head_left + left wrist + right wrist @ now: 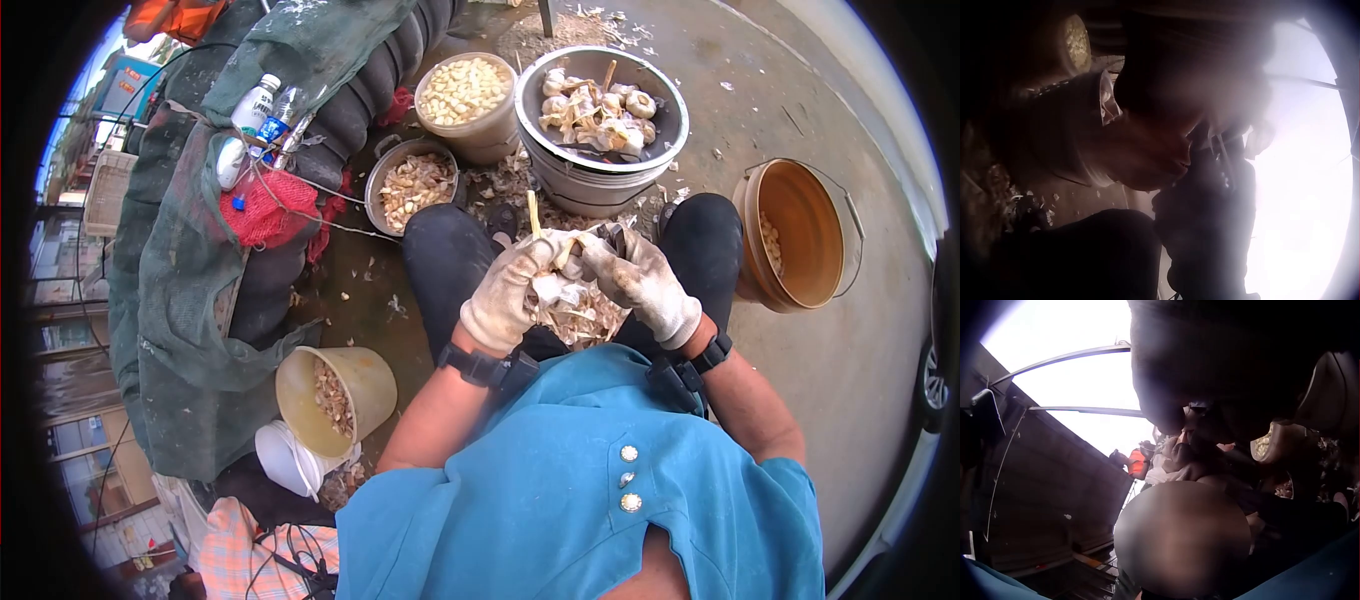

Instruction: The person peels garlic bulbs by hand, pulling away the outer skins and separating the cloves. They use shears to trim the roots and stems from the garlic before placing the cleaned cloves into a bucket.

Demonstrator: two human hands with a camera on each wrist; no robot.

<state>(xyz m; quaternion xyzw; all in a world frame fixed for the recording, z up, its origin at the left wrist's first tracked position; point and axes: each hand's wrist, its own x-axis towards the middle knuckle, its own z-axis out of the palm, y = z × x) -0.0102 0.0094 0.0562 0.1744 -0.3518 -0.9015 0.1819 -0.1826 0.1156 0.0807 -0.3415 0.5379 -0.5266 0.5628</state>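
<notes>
Head view, centre frame: the gloved left hand [510, 290] grips a garlic bulb [556, 290] over the lap, its stalk poking upward. The gloved right hand [640, 283] curls in against it, pinching at the skins. Metal basin [660, 85] of bulbs sits at the top.

Left wrist view: dark, backlit; grip unreadable.

Right wrist view: blurred, nothing clear.

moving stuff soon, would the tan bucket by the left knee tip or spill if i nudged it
Probably. The tan bucket already leans on its side, mouth open, so it could roll. It holds only a few peelings, so it is likely light and slides easily.
</notes>
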